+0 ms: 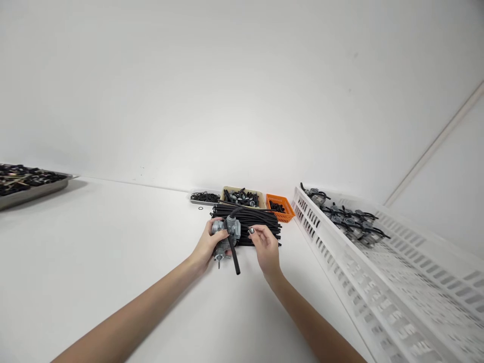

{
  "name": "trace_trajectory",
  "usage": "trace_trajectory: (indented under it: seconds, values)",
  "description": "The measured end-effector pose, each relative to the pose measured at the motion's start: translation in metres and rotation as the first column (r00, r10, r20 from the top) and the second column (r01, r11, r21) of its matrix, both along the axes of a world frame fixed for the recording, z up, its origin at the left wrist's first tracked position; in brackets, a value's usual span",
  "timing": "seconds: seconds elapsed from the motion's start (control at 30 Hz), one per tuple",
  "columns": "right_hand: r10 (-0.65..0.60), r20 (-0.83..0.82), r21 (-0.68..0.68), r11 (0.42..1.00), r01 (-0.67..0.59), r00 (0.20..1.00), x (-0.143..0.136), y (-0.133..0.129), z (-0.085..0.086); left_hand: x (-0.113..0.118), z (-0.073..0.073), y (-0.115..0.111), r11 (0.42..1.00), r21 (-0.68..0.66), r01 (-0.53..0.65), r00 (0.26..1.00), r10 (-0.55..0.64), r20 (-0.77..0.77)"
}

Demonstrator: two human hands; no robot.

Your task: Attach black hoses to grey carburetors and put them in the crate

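A grey metal part (233, 228), which looks like a carburetor, is held up by my left hand (209, 243), fingers wrapped round it. A black hose (234, 256) hangs down across its front, and another black piece curves up from its top. Just to the right, my right hand (266, 248) is apart from the metal part, thumb and forefinger pinched on a small metallic piece (251, 230), too small to name. Behind both hands lies a bundle of black tubes (260, 218).
Behind the tubes stand a tray of black rings (204, 197), a cream tray of small parts (260, 200) and an orange basket (290, 210). A long white crate (340, 262) with several metal parts is at right. A metal tray (34, 194) sits far left.
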State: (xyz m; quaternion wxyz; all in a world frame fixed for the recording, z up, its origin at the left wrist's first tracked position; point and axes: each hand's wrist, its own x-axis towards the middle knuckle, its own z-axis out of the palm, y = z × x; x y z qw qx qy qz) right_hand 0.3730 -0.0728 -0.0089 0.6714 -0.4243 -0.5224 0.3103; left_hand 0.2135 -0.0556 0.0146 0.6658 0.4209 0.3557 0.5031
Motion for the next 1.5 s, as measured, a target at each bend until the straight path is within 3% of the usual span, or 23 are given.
trace_trajectory:
  seconds: [0.2, 0.33, 0.57, 0.8, 0.9, 1.27, 1.5]
  values:
    - [0.235, 0.206, -0.084, 0.971, -0.222, 0.950, -0.016, -0.018, 0.005, 0.001, -0.007, 0.006, 0.983, 0.113, -0.145, 0.984, 0.155, -0.085]
    - [0.202, 0.345, -0.081, 0.979, -0.185, 0.917, -0.020, -0.017, 0.000, 0.001, -0.009, 0.007, 0.978, 0.078, -0.193, 0.977, 0.199, -0.077]
    - [0.042, 0.533, 0.092, 0.990, -0.107, 0.845, -0.012, -0.011, 0.000, 0.006, -0.004, 0.001, 0.987, -0.002, -0.163, 0.984, 0.163, 0.069]
    - [-0.101, 0.515, 0.263, 0.964, -0.045, 0.852, -0.008, -0.008, -0.005, 0.006, -0.004, 0.000, 0.993, -0.061, -0.102, 0.982, 0.111, 0.153]
    - [-0.089, 0.481, 0.291, 0.955, -0.063, 0.872, -0.009, -0.008, -0.006, 0.005, -0.005, 0.001, 0.991, -0.074, -0.111, 0.982, 0.121, 0.147]
    - [0.104, 0.328, 0.187, 0.967, -0.173, 0.939, -0.005, 0.006, -0.021, 0.005, -0.004, -0.001, 0.990, -0.129, -0.064, 0.983, 0.085, 0.164]
    - [0.082, 0.281, 0.141, 0.982, -0.126, 0.956, -0.010, 0.009, -0.019, 0.005, -0.001, -0.004, 0.990, -0.138, -0.016, 0.981, 0.042, 0.189]
